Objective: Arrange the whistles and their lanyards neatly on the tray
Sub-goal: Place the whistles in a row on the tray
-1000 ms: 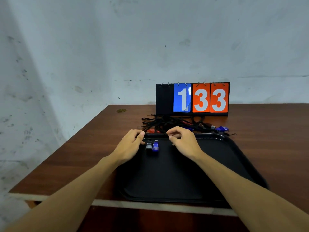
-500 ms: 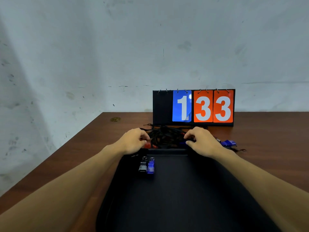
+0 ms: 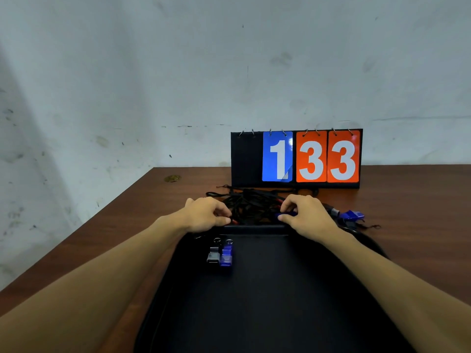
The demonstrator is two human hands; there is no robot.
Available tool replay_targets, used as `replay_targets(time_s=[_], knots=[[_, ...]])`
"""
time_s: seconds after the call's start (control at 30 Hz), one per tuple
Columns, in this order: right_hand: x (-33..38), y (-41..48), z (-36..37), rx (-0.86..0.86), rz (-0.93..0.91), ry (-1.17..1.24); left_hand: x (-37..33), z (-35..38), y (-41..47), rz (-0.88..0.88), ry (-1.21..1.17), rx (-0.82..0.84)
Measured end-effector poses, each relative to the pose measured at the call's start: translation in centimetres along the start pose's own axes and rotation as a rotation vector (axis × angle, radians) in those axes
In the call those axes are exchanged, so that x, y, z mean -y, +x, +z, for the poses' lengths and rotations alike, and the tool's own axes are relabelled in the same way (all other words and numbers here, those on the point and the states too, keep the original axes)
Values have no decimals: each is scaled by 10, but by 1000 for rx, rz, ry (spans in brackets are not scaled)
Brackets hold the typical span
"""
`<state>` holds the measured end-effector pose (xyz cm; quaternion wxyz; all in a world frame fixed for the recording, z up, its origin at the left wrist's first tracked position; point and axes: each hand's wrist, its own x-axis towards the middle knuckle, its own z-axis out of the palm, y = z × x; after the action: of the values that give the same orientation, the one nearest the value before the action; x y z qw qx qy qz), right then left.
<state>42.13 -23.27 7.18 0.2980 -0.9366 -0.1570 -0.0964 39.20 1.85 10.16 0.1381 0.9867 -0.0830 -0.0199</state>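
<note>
Both forearms stretch forward over the black tray, palms down. The left hand curls its fingers and pinches a red piece at the edge of the tangled lanyards, just past the tray's far rim. The right hand pinches a blue whistle there. A grey whistle and a second blue whistle lie side by side on the tray.
</note>
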Motion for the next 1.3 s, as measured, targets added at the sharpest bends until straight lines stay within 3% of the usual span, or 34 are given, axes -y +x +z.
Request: replay_targets(time_s=[0.13,0.27,0.6,0.83,1.1,1.2,1.3], knots=[[4,-1,-4,34,-40,-70,-3,-1,5,-67,-157,16],[5,-7,-10,-51,-52,-126,-3,6,8,-94,-117,-20],[29,-32,-21,-188,2,-22,-11,-16,-13,-61,121,-414],[54,-59,-4,-68,-56,210,-7,-37,-44,-105,304,-293],[48,-74,13,-46,-100,231,-15,-47,-37,-107,148,-422],[48,-75,12,-74,-150,225,-18,-41,-42,-61,-98,-347],[48,-76,14,-22,-180,204,-25,-30,-55,31,-163,-288]])
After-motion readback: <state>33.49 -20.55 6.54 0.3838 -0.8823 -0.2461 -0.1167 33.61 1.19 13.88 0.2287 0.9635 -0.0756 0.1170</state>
